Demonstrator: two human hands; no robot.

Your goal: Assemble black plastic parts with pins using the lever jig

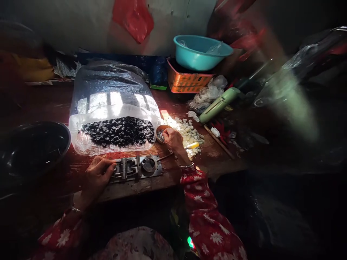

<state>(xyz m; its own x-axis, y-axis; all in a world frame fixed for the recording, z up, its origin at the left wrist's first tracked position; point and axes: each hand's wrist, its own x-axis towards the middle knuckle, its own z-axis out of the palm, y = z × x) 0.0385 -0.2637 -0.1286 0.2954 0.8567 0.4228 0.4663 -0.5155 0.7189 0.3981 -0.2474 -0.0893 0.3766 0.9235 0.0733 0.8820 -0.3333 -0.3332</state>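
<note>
A small metal press jig [137, 167] lies near the front edge of the wooden table [54, 104]. My left hand [98, 176] grips the jig's left end with curled fingers. My right hand [173, 139] reaches into a small round brown dish [160, 132] of tiny metal parts, fingers pinched; what they hold is too small to make out. Behind the jig stands a big clear plastic bag [114, 104] holding a heap of black round parts [119, 130]. A pile of pale small pieces [187, 131] lies right of the dish.
A dark bowl [32, 146] sits at the left. At the back stand a teal basin [200, 52] on an orange crate [187, 81], crumpled plastic [207, 94] and a green tube-shaped tool [219, 104]. A thin stick [218, 141] lies at the right.
</note>
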